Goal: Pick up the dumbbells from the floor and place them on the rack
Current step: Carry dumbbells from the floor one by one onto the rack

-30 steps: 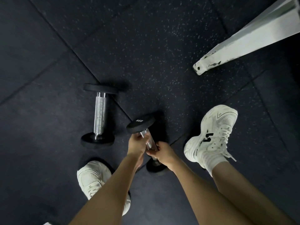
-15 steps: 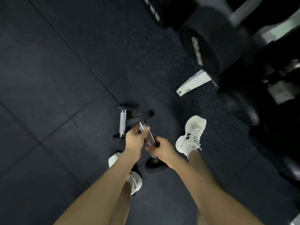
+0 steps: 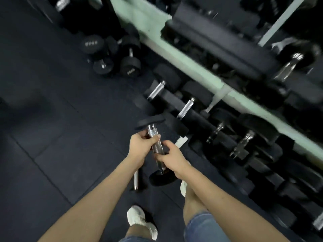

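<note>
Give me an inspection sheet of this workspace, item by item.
Surface: dark rubber floor, tile seams visible.
Job's things: one dumbbell lifted in both hands; second dumbbell lies on the floor, mostly hidden by the left arm.
Clutter: loose dumbbells on the floor at the rack's far end.
Grippers: left hand and right hand grip the handle.
Cables: nothing seen.
Surroundings: pale green rack loaded with dumbbells, blurred.

A gym weight area: dark rubber floor tiles [image 3: 52,145] below the hands, a pale green rack [image 3: 188,62] of black dumbbells [image 3: 185,109] just beyond them.
</note>
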